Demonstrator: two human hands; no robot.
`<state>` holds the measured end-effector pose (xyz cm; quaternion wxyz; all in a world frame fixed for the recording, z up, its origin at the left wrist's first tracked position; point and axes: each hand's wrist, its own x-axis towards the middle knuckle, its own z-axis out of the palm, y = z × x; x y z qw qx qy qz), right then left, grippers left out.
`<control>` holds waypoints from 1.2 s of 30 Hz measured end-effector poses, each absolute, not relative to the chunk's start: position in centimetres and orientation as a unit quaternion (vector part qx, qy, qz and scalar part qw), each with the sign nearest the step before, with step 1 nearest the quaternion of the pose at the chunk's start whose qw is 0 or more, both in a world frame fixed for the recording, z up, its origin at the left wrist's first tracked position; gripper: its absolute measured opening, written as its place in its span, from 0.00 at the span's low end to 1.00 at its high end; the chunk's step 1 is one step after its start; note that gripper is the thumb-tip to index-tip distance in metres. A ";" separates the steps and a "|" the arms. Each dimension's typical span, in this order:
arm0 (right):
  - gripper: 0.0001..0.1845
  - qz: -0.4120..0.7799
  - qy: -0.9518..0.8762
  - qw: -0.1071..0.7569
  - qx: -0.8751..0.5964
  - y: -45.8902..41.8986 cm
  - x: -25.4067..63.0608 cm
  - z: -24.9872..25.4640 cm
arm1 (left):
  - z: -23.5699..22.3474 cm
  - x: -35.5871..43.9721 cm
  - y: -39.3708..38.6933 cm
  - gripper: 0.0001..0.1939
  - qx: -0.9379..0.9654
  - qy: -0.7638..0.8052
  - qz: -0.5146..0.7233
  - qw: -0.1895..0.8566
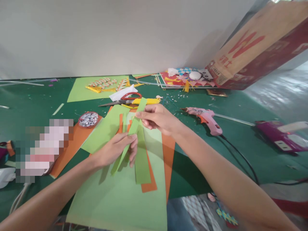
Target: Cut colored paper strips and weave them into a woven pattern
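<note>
My left hand point(124, 146) pinches a light green paper strip point(134, 125) around its middle. Higher up, my right hand point(156, 117) grips the same strip near its upper end between thumb and fingers. The strip slants, its lower end hanging below my left hand. Under my hands lie a wider green strip point(143, 163) and an orange strip point(149, 186), on a pale green sheet point(117, 205). Thin orange and green strips point(121, 123) show just behind my left hand. Scissors point(115, 103) and a yellow-handled cutter point(152, 101) lie beyond my fingers.
A pink glue gun point(204, 118) with a cord rests at right, near a purple box point(276, 134). At left are a round container of small shiny pieces point(88, 119) and orange paper point(72, 146). Woven paper pieces point(103, 83) and a paper bag point(250, 45) stand at the back.
</note>
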<state>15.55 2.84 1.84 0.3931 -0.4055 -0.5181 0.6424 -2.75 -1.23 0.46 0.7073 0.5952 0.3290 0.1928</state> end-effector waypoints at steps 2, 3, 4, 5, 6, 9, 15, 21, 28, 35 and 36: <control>0.25 0.646 -0.520 0.387 -0.403 2.8 15.6 1.9 | 0.4 -2.8 -1.2 0.19 0.595 0.325 0.197 0.709; 0.24 0.652 -0.529 0.373 -0.395 2.7 15.5 1.9 | 0.4 -2.8 -1.2 0.18 0.595 0.323 0.200 0.708; 0.23 0.658 -0.542 0.353 -0.386 2.6 15.4 1.9 | 0.5 -2.8 -1.2 0.18 0.596 0.323 0.205 0.706; 0.21 0.664 -0.556 0.330 -0.376 2.5 15.3 1.9 | 0.5 -2.8 -1.2 0.18 0.596 0.323 0.209 0.704; 0.20 0.669 -0.567 0.309 -0.369 2.4 15.2 1.8 | 0.5 -2.8 -1.2 0.18 0.597 0.324 0.213 0.703; 0.18 0.679 -0.568 0.285 -0.367 2.2 14.8 1.7 | 0.4 -2.7 -1.1 0.17 0.600 0.325 0.215 0.698; 0.19 0.695 -0.535 0.306 -0.370 2.3 14.5 1.1 | 0.5 -2.6 -1.0 0.21 0.638 0.336 0.196 0.665; 0.20 0.690 -0.530 0.314 -0.379 2.2 14.4 0.8 | 0.6 -2.6 -1.0 0.22 0.648 0.344 0.189 0.653; 0.21 0.674 -0.539 0.318 -0.393 2.2 14.3 0.7 | 0.6 -2.6 -0.9 0.24 0.656 0.347 0.184 0.645; 0.20 0.676 -0.539 0.333 -0.376 2.2 14.2 0.4 | 0.7 -2.5 -0.9 0.26 0.658 0.356 0.179 0.639; 0.20 0.675 -0.543 0.334 -0.373 2.2 14.2 0.3 | 0.7 -2.5 -0.9 0.26 0.657 0.357 0.177 0.640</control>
